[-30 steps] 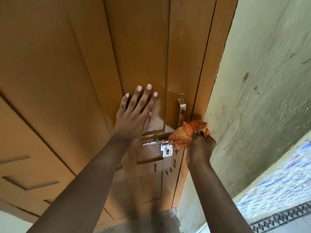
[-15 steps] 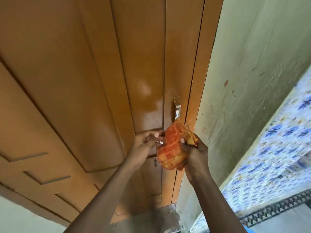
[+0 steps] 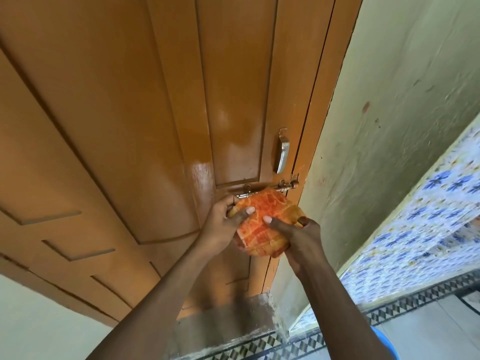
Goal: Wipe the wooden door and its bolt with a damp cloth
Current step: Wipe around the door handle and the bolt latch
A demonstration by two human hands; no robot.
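Observation:
The brown wooden door (image 3: pixel 117 120) fills the left and centre, with damp shiny patches near its right stile. A metal bolt (image 3: pixel 281 185) runs across the stile into the frame, just under a curved metal handle (image 3: pixel 283 154). The orange patterned cloth (image 3: pixel 265 224) is bunched in front of the door, just below the bolt and covering its left part. My left hand (image 3: pixel 223 224) grips the cloth's left side, thumb on top. My right hand (image 3: pixel 298 237) grips its right and lower side.
A pale green plastered wall (image 3: pixel 389 113) stands to the right of the door frame. Blue-flowered tiles (image 3: pixel 428 216) and a black-and-white patterned border (image 3: pixel 389 310) lie lower right. A grey concrete threshold (image 3: pixel 228 315) sits below the door. A blue object's edge (image 3: pixel 387 341) shows bottom right.
My left hand left the door panel and came down to take hold of the cloth. The cloth moved off the bolt's right end and is now held between both hands.

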